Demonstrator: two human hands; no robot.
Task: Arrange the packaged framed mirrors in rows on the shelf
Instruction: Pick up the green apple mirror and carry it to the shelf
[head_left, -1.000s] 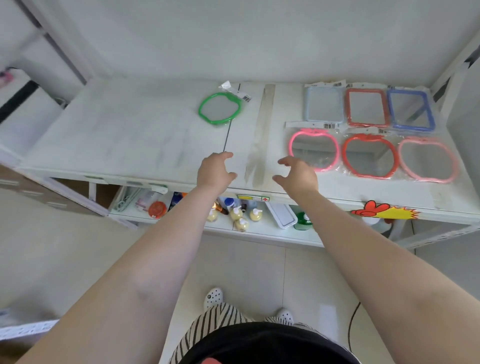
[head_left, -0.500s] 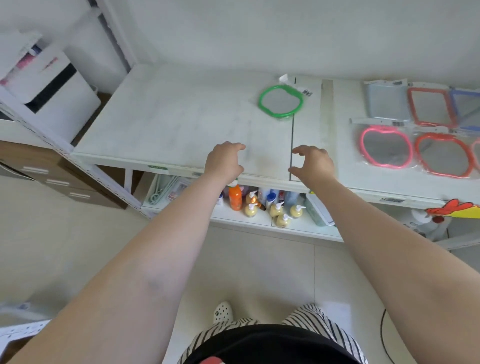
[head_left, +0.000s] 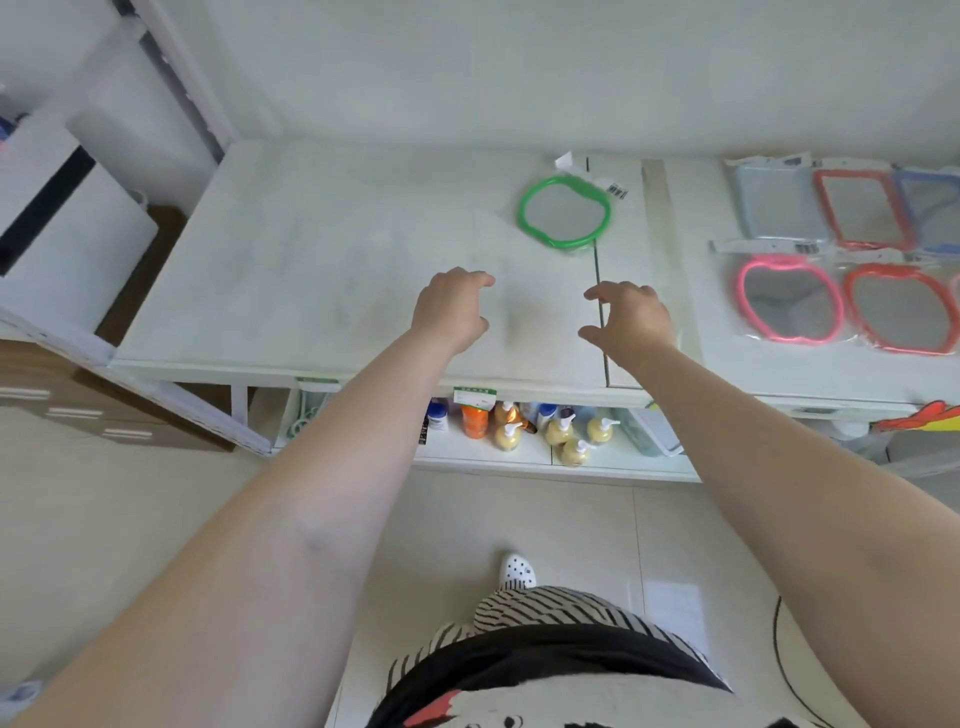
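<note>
Both hands empty, fingers loosely curled: left hand (head_left: 453, 306), right hand (head_left: 631, 319), mid-frame above the shelf (head_left: 311, 270). Green mirror (head_left: 564, 211) lies alone upper-centre; rows sit far right. Likely next: grab it, slot it in.

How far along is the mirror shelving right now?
Done: two rows sit at the right, rectangular frames behind, pink mirror and red mirror in front. In hand: nothing; left hand and right hand hover empty over the shelf. Left: the green mirror lies alone, outside the rows.
</note>
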